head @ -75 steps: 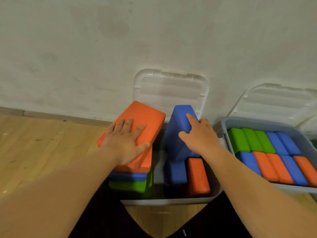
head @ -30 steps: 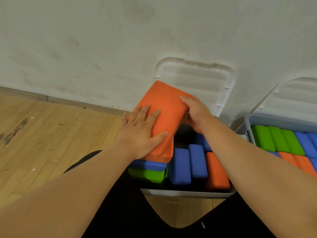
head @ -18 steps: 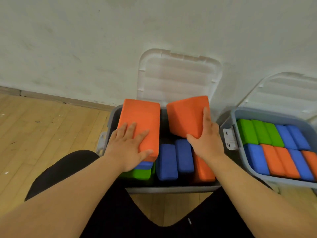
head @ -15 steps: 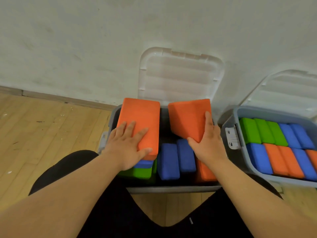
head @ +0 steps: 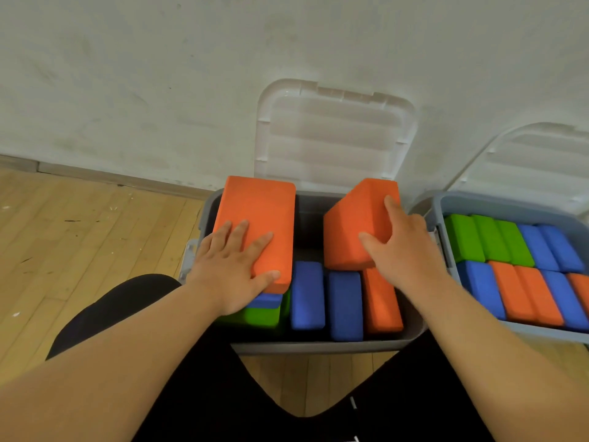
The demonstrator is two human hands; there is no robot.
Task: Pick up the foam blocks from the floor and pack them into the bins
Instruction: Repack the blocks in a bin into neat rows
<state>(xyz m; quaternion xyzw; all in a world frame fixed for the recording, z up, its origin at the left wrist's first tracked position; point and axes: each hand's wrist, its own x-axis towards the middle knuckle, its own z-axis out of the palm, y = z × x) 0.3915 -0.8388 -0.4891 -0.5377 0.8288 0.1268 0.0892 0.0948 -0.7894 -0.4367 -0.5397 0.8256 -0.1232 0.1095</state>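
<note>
Both hands are handling orange blocks over the grey bin [head: 318, 347].
The flat orange block [head: 258, 212] is lying atop the left stack, the left hand [head: 229, 275] pressing it with straight, spread fingers. The tilted orange block [head: 350, 224] is hovering over the right side, the right hand [head: 408, 253] gripping it, thumb and fingers curled round.

Both bare forearms reach forward from the lower corners of the view, converging slightly. The left grip [head: 232, 269] lies palm down with fingers straight and spread and the thumb out to the side, pressing flat on the left orange block [head: 258, 212]. The right grip [head: 401, 250] clasps the tilted right orange block [head: 353, 224], thumb across its near face and fingers up its right side.
</note>
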